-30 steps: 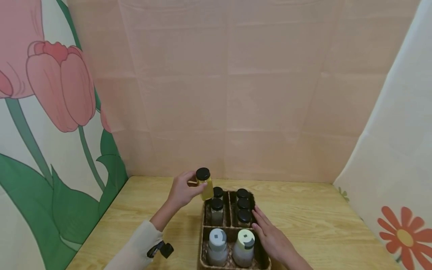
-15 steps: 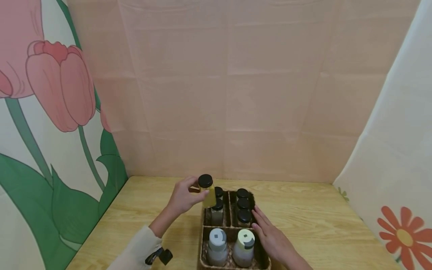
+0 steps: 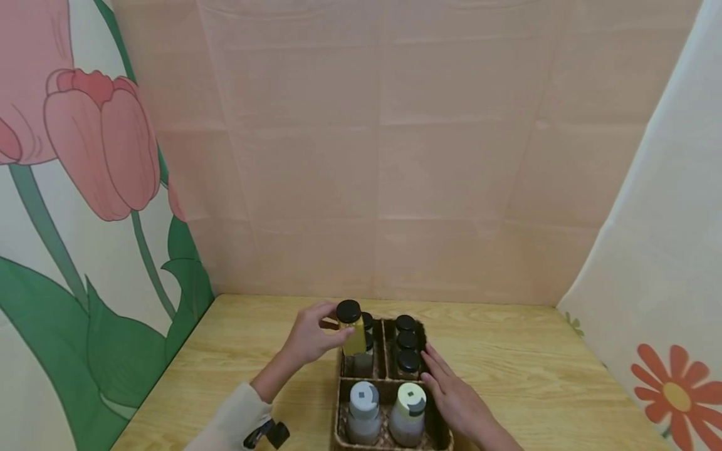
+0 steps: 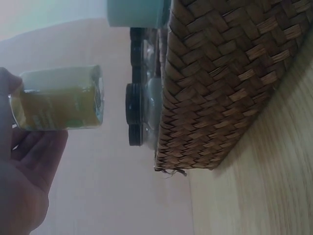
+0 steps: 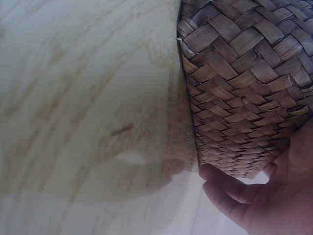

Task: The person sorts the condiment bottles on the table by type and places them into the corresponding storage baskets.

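Note:
My left hand point(image 3: 311, 334) grips a small glass jar point(image 3: 353, 335) with a black lid and yellow contents. In the head view the jar overlaps the left back compartment of a woven basket point(image 3: 337, 401); the left wrist view shows the jar point(image 4: 61, 98) held above the basket's rim, apart from the jars inside. Two black-lidded jars point(image 3: 363, 362) stand in that compartment, partly hidden by the held one. Across the divider, three more black-lidded jars point(image 3: 407, 340) stand in a row. My right hand point(image 3: 457, 398) rests with straight fingers against the basket's right side point(image 5: 244, 98).
Two larger bottles, one with a pale blue cap point(image 3: 363, 398) and one with a yellowish cap point(image 3: 410, 401), stand in the front compartment. The basket sits on a wood-grain table point(image 3: 536, 369). A pink cloth point(image 3: 383, 156) hangs behind, with printed cloths at both sides.
My left hand has moved the yellow jar rightward and down, from beside the basket's left rim to over the left back compartment. The right hand and basket have stayed still.

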Demonstrator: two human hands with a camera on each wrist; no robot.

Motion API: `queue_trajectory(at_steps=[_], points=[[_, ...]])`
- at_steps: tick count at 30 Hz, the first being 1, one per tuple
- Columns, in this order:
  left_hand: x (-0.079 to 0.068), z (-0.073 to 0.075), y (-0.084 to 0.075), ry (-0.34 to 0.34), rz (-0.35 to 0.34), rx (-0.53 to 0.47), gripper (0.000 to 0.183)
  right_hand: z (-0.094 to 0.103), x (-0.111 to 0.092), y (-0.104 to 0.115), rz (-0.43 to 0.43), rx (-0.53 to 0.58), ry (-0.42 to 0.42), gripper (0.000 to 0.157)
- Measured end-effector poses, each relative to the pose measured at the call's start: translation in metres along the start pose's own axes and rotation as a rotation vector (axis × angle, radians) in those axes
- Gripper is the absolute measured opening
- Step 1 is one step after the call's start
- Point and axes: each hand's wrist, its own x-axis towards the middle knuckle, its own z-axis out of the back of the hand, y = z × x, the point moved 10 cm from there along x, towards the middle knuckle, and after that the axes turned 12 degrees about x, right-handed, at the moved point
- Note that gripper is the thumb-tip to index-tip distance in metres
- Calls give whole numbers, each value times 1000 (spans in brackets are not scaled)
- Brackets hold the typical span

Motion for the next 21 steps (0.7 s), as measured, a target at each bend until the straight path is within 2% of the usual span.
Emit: queue_trajectory(at_steps=[15, 21], points=[[-7, -15, 0, 58, -27, 10, 31, 0, 0, 0, -1, 5, -1, 61], [-9, -22, -2, 92, -59, 5, 29, 0, 0, 1, 10, -6, -16, 59]])
